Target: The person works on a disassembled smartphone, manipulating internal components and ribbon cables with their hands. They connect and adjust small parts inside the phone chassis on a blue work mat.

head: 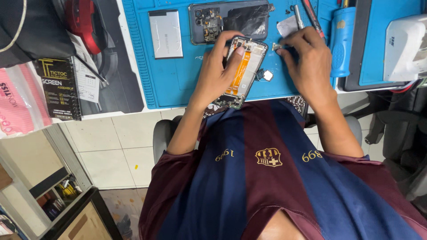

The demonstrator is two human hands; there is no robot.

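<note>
Two bare hands work over an opened phone point(242, 71) on a blue mat point(178, 75) that covers the surface, the device stripped of its back so the orange ribbon cable and boards face up. The left hand point(218, 73) curls round the phone's near long edge, fingers partly closed and thumb pressing on the upper frame, apparently to keep the chassis from sliding on the mat. The right hand point(307, 62) sits just beyond the phone's other edge, fingers drawn together in a pinch on a small metal part point(276, 46) beside the phone's top corner; whether the part is lifted or only touched cannot be told. A small square component point(267, 75) lies on the mat between the two hands, just off the phone's side. Past the left hand's fingertips rests the removed back cover point(229, 20), inner side up, and farther out from that hand lies a flat grey battery point(165, 33), both parked on the mat within reach. Beyond the right hand's knuckles lie a slim screwdriver point(299, 17) and a blue cylindrical tool point(341, 42), laid close by. The person, in a striped maroon-and-blue shirt point(275, 178), sits tight against the surface.
</note>
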